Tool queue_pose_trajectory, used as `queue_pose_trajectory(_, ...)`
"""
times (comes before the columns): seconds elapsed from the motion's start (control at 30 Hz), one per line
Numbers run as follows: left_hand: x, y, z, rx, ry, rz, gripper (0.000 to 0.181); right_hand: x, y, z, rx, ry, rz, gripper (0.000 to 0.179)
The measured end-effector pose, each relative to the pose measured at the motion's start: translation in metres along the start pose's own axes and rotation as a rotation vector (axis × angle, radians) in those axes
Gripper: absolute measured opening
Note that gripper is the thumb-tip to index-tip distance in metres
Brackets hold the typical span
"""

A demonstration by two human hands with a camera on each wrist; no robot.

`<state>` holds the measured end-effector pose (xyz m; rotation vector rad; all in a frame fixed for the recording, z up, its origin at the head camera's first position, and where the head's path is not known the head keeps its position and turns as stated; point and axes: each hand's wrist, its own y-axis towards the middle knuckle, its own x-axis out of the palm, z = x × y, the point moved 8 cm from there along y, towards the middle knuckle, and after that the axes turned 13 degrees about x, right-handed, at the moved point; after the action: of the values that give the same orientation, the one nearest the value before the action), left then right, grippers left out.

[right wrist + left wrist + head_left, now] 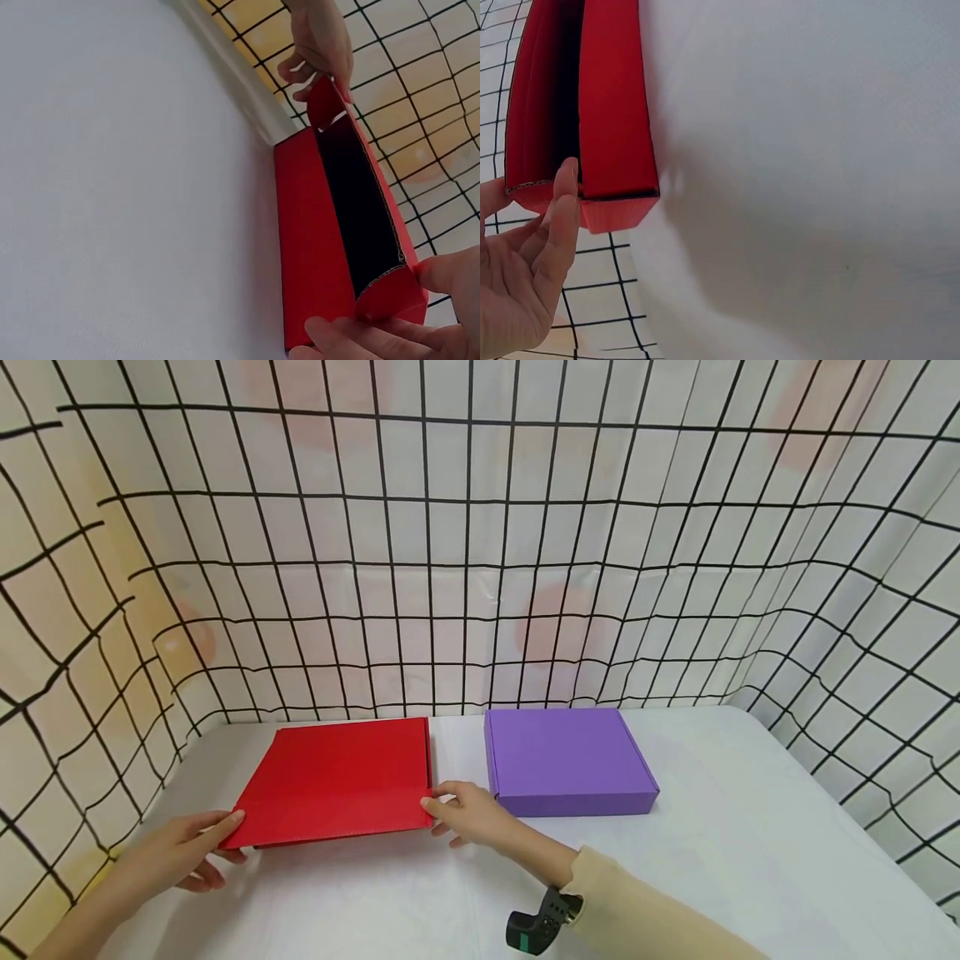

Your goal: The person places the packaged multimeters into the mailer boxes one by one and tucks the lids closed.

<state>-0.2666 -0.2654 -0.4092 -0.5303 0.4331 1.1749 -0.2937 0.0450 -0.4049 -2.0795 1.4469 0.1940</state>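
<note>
A red cardboard box (337,777) lies on the left half of the white table, its lid raised a little along the near edge. My left hand (176,852) pinches the lid's near left corner, thumb on top. At the near right corner, my right hand (476,817) holds the lid between thumb and fingers. Both wrist views show a dark gap between the lid and the front wall (617,97); the inside is too dark to make out. A folded side flap (390,294) hangs from the lid beside the right fingers.
A closed purple box (570,752) sits to the right of the red one, close behind my right hand. Black wire mesh (468,560) over white cloth encloses the back and sides of the white table (750,860).
</note>
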Motion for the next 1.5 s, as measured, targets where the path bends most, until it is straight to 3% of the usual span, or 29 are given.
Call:
queue_pose_trajectory(0.4,0.002,-0.002,0.003,0.01,-0.016,-0.057,0.053,0.002,0.004,0.006,0.041,0.057,-0.04,0.032)
queue_pose_trajectory(0.63,0.0,-0.003,0.004,0.064,0.021,-0.081,0.04,0.01,0.005,0.015,0.095,0.117,-0.069,0.028)
queue_pose_trajectory(0.77,0.002,-0.004,0.0,0.047,0.023,-0.091,0.04,0.013,0.005,0.018,0.09,0.134,-0.09,0.025)
queue_pose_trajectory(0.87,0.003,-0.003,-0.001,0.041,0.037,-0.071,0.041,0.012,0.005,0.017,0.073,0.133,-0.092,0.024)
queue_pose_trajectory(1.17,-0.001,0.0,-0.004,0.006,0.189,0.04,0.043,0.012,0.004,0.019,0.03,0.142,-0.068,0.025)
queue_pose_trajectory(1.5,0.003,0.004,-0.011,0.014,0.109,0.062,0.042,0.011,0.008,0.027,0.012,0.129,-0.067,0.024)
